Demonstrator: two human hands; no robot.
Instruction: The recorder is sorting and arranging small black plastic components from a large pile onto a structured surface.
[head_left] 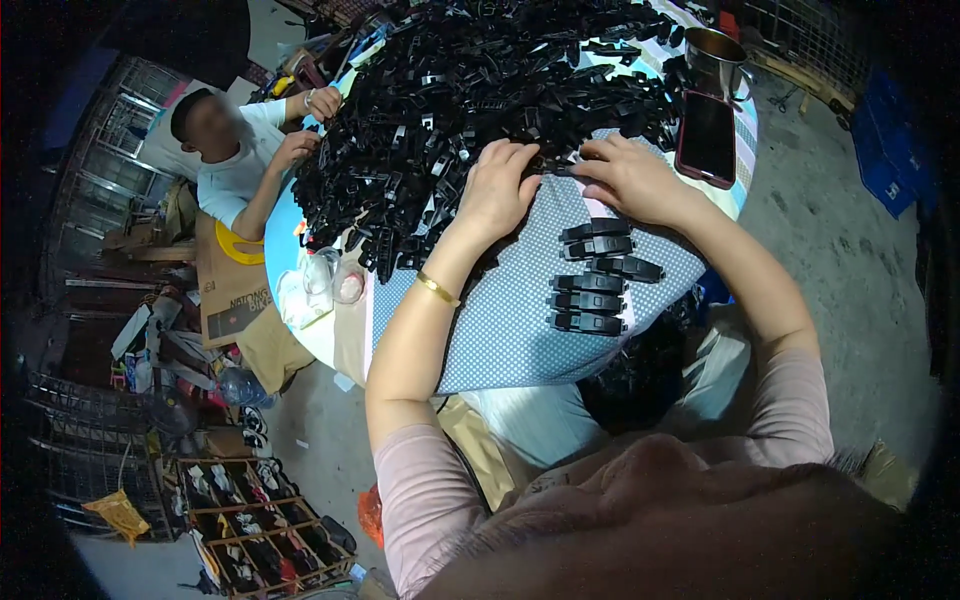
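Observation:
A large heap of small black plastic clips (470,100) covers the far part of the round table. At its near edge my left hand (494,195) and my right hand (632,182) face each other, fingers bent inward. Both are closed on a small black plastic clip (552,168) between their fingertips; its details are partly hidden by the fingers. Below my right hand, several similar clips (587,300) lie side by side in a short column on the dotted tablecloth (490,335).
A phone (706,138) and a metal mug (714,60) sit at the table's right edge. Across on the left, a person (215,150) has both hands at the heap. Clear plastic containers (320,272) stand near the left edge. A shoe rack (265,530) is on the floor.

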